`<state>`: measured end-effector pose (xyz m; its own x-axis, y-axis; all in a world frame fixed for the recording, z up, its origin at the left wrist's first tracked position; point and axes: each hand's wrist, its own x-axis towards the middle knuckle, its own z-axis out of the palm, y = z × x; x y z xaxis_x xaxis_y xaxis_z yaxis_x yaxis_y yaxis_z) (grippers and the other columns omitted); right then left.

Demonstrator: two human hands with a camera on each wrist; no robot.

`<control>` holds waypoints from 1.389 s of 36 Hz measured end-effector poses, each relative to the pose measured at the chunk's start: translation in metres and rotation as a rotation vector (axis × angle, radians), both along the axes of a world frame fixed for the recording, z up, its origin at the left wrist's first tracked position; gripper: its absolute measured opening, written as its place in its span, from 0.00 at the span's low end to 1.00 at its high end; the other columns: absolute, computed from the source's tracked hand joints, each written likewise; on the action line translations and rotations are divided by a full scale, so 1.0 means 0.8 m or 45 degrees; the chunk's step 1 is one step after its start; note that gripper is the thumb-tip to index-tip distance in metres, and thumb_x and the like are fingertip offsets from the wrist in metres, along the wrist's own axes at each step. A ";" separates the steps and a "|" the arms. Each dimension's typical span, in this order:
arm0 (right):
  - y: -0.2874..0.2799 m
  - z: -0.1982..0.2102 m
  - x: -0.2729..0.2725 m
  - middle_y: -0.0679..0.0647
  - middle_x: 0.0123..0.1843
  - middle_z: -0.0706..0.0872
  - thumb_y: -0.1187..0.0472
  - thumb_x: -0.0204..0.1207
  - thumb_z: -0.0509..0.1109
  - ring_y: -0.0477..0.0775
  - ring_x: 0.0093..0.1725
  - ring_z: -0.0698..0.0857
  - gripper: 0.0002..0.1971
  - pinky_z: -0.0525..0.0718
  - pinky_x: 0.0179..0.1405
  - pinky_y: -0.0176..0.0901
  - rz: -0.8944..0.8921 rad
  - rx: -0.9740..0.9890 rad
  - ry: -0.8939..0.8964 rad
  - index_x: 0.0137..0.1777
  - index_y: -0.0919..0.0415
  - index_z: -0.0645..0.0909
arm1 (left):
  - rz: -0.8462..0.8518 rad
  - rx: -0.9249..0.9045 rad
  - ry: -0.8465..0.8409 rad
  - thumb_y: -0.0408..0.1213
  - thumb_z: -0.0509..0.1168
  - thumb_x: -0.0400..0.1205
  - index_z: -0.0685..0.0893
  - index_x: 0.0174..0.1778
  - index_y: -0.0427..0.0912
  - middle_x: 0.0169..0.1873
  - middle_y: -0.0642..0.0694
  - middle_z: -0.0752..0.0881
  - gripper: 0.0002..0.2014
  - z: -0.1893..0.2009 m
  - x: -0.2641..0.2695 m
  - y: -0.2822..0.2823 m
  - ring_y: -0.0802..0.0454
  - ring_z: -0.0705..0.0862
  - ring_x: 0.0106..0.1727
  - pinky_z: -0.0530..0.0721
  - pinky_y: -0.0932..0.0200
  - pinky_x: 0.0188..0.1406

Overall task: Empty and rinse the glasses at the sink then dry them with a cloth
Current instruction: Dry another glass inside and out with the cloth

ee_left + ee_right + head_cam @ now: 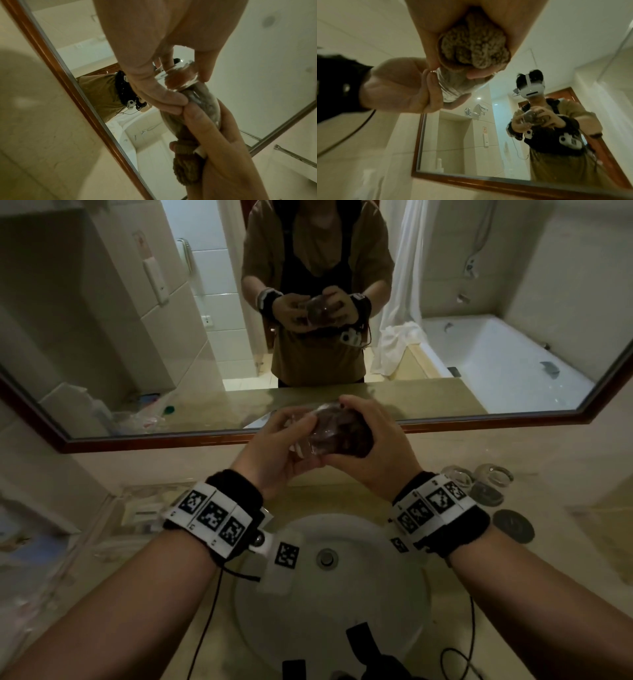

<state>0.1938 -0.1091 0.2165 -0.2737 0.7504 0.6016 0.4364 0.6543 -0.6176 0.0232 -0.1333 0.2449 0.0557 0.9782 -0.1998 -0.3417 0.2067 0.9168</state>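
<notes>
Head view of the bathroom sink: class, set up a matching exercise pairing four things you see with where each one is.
Things:
1. clear drinking glass
2. brown terry cloth
3. round white sink basin
4. dark round coaster

Places:
A. below the hands
B. gripped by the left hand
C. on the counter, right of the basin
D. stuffed into the glass by the right hand

Pairs: 1-B, 2-D, 3-A, 4-C

Bare forearms. Black wristband [236, 491] on left wrist, black wristband [469, 525] on right, each wrapped in white strip of square black-and-white markers [212, 513]. White camera mount [279, 559] with one more marker under left wrist. Thin black cables [205, 625] trailing down. In mirror: brown short-sleeved top [315, 241], white headset [531, 90], black chest harness [551, 136].
</notes>
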 end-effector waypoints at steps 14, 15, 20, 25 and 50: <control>-0.002 0.021 0.014 0.54 0.59 0.82 0.61 0.62 0.84 0.44 0.38 0.87 0.35 0.84 0.29 0.37 0.241 -0.722 0.447 0.68 0.48 0.73 | 0.001 0.433 0.552 0.45 0.71 0.74 0.78 0.58 0.58 0.63 0.41 0.79 0.17 -0.006 0.010 -0.013 0.41 0.88 0.56 0.91 0.47 0.45; -0.003 0.020 0.013 0.52 0.60 0.82 0.61 0.61 0.84 0.44 0.44 0.87 0.35 0.85 0.34 0.36 0.206 -0.619 0.405 0.68 0.49 0.73 | -0.015 0.323 0.430 0.48 0.70 0.72 0.78 0.60 0.55 0.64 0.39 0.79 0.20 -0.004 0.010 -0.011 0.42 0.88 0.54 0.91 0.50 0.44; -0.007 0.012 0.007 0.53 0.65 0.78 0.53 0.62 0.84 0.51 0.63 0.78 0.38 0.78 0.63 0.40 0.012 0.092 -0.106 0.71 0.54 0.72 | -0.175 -0.116 -0.155 0.54 0.67 0.75 0.75 0.75 0.42 0.71 0.33 0.79 0.33 0.002 0.000 -0.001 0.42 0.85 0.57 0.90 0.56 0.39; -0.009 0.005 0.007 0.50 0.65 0.76 0.53 0.61 0.84 0.42 0.61 0.75 0.39 0.72 0.60 0.26 -0.003 0.042 -0.014 0.72 0.56 0.71 | -0.025 0.058 0.018 0.44 0.69 0.72 0.81 0.60 0.46 0.62 0.37 0.82 0.20 0.004 0.006 -0.005 0.38 0.87 0.55 0.91 0.51 0.37; -0.007 0.007 0.002 0.49 0.64 0.79 0.52 0.57 0.85 0.43 0.57 0.83 0.39 0.86 0.55 0.42 0.115 -0.448 0.260 0.67 0.41 0.69 | -0.012 0.233 0.293 0.42 0.72 0.74 0.82 0.56 0.50 0.58 0.41 0.84 0.15 -0.001 0.007 0.001 0.41 0.90 0.51 0.91 0.47 0.40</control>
